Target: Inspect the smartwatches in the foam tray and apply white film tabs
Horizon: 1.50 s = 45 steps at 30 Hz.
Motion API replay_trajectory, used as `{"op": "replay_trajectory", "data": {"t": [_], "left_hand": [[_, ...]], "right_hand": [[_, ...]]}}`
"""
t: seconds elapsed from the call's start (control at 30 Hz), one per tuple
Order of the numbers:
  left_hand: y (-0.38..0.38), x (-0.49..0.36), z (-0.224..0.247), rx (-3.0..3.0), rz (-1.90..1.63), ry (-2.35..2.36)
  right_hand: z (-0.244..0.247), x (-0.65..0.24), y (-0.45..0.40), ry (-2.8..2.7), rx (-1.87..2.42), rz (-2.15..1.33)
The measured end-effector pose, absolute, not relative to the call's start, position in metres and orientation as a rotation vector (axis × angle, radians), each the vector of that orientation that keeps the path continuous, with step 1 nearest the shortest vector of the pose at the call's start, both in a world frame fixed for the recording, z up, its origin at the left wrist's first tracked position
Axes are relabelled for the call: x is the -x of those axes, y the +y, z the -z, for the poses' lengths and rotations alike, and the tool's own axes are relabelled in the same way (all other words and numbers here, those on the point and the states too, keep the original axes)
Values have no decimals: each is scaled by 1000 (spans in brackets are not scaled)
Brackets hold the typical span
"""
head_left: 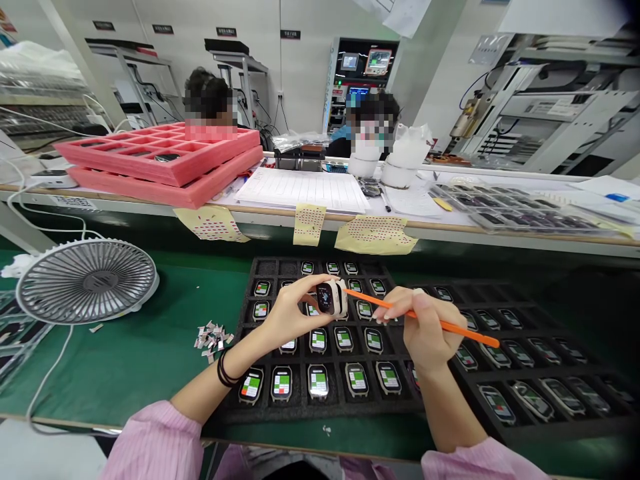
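Observation:
My left hand (293, 310) grips a smartwatch case (327, 299) by its edges, thumb below and fingers above. Its dark screen is lit with a dial and faces left; the back part looks slightly apart from the front. In my right hand (433, 327) is a thin orange stick (457, 329), slanting up to the left, its tip at the watch's side. Beneath both hands lies a black foam tray (330, 409), with several watches such as one watch (317, 381) in its pockets, many with green and white screens.
A second black tray (520, 427) of watches lies to the right. Small pale scraps (213, 337) and a round fan (90, 280) are on the green mat at left. A raised shelf carries red foam trays (165, 170), papers (303, 190) and clear trays (510, 203). Two people sit beyond.

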<state>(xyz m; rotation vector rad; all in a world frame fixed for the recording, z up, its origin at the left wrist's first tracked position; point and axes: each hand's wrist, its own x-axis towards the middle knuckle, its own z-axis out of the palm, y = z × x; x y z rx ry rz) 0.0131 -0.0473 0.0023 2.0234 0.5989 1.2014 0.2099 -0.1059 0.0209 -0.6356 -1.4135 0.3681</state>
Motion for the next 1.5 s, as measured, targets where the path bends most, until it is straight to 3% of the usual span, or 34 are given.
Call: {"op": "replay_trajectory", "data": {"t": [1.4,1.5], "left_hand": [[-47,-14,-2,-2087,-1210,659],[-44,-12,-3,-2115,-1233,709]], "right_hand": [[-22,-211,-103,-1369,704,-465],[-22,-210,-98,-1275,852,-439]]}}
